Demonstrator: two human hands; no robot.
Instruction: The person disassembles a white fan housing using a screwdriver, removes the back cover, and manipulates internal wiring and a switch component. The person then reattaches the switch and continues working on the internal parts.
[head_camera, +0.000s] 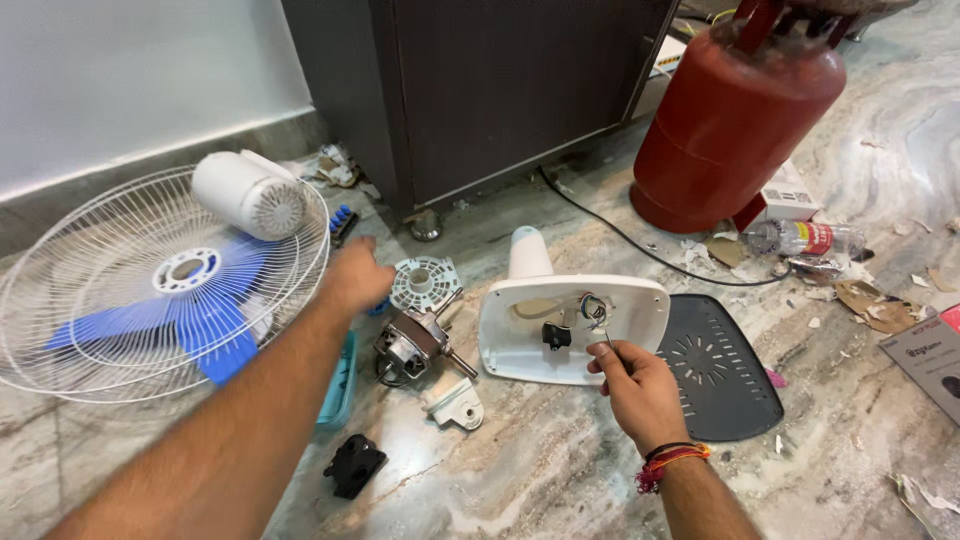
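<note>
Head view, floor: a marble floor is carrying scattered fan parts, seen from above.
Right hand: the right hand is pinching a thin wire between its fingers, clenched on it just below the open underside of the white fan base.
Fan base: it is lying near the middle of the floor, underside up, with a black switch part inside; the dark cover plate is resting just beside it on the right.
Left hand: the left hand is reaching toward the white vented cap and the metal motor; its fingers are hidden, so I cannot tell whether they are closing.
Handling: the wire is looking thin and floppy, likely easy to snap at its joint, so gripping close to its end seems safest; the plastic base is looking light and stiff.
Surroundings: a wire fan guard with blue blades is lying toward the left; a red gas cylinder is standing at the far right.
</note>
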